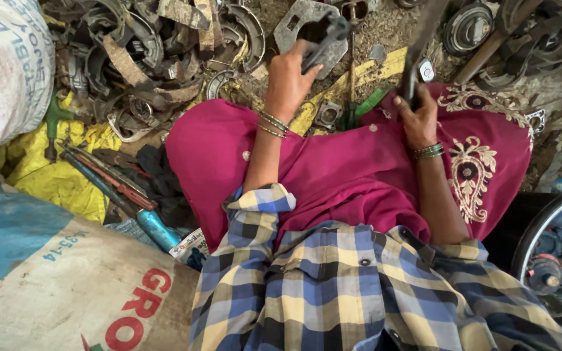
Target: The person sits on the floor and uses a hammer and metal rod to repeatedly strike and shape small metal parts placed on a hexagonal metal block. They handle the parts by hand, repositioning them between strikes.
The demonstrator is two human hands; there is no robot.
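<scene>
My left hand (289, 77) reaches forward past my magenta-draped knees and grips a dark metal tool (323, 40) with a thick grey handle. It hovers over a flat grey metal plate (294, 23) on the dirt. My right hand (416, 117) rests on the magenta cloth (359, 169) and closes around the lower end of a long dark metal bar (424, 32) that runs up out of view. Green bangles circle both wrists. My checked blue and yellow shirt fills the bottom of the view.
A heap of curved rusty metal scrap parts (157, 52) lies at top left. Screwdrivers and hand tools (108, 179) rest on yellow sheeting at left. Printed sacks (66, 286) crowd the left side. Round metal parts (468, 27) lie top right; a wheel (554, 260) stands at right.
</scene>
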